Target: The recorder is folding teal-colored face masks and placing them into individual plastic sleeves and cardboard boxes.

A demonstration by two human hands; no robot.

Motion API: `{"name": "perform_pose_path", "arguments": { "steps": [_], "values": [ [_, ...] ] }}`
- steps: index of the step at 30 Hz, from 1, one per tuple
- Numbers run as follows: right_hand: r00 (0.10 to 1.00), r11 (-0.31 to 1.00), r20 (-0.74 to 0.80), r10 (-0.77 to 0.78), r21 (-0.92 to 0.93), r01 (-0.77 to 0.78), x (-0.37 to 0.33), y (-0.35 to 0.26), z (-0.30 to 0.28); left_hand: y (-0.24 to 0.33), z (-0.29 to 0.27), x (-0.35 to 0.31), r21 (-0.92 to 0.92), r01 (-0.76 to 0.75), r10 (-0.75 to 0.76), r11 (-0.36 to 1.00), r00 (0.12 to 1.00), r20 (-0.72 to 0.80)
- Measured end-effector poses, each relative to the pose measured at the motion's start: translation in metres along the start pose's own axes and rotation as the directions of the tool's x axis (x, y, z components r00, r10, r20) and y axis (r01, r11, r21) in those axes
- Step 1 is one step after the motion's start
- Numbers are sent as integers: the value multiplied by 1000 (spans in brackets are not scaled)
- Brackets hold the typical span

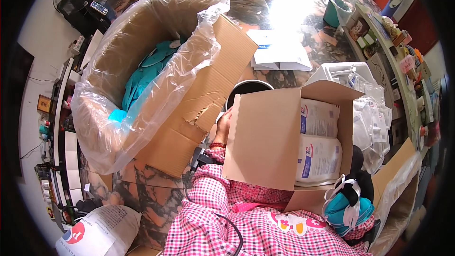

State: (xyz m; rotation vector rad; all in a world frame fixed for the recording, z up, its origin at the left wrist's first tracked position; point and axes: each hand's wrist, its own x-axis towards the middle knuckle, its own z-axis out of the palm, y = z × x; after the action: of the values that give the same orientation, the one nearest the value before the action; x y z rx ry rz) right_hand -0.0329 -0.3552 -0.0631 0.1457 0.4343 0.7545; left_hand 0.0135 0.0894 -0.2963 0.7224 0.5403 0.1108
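An open brown cardboard box sits tilted just in front of me, with white plastic packs printed in blue and red stacked inside. My left hand, bare with a red bead bracelet at the wrist, is against the outside of its left flap. That flap hides most of its fingers. Beside the box's lower right corner, my right hand appears black, as if gloved. It is closed around a teal bundle with white ribbons; its fingertips are hard to make out.
At left stands a large carton lined with clear plastic, holding teal items. A dark round container is behind the small box. A white bin of clear packets, a white sack, white papers and a green bucket stand around.
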Motion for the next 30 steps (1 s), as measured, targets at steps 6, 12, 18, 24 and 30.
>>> {"name": "perform_pose_path", "arguments": {
  "steps": [6, 12, 18, 24, 30],
  "values": [
    [948, 942, -109, 298, 196, -273, 15, 29, 42, -1, -12, 17, -29, -49, 50, 998, 999, 8],
    [592, 474, 390, 705, 362, -803, 72, 21, 61, 0, 1, -64, -20, -66, 66, 998, 998, 13],
    [966, 984, 190, 175, -65, -165, 61, 9, 60, -2, 44, -179, 251, -196, 218, 948, 974, -65],
    [988, 842, 90, -128, -516, 156, 55, 8, 65, 11, 43, -213, 686, -386, 641, 616, 752, -153],
    [972, 578, 118, -203, -787, 216, 46, 11, 69, 81, 105, -223, 860, -401, 876, 315, 471, -102]
  ]
}}
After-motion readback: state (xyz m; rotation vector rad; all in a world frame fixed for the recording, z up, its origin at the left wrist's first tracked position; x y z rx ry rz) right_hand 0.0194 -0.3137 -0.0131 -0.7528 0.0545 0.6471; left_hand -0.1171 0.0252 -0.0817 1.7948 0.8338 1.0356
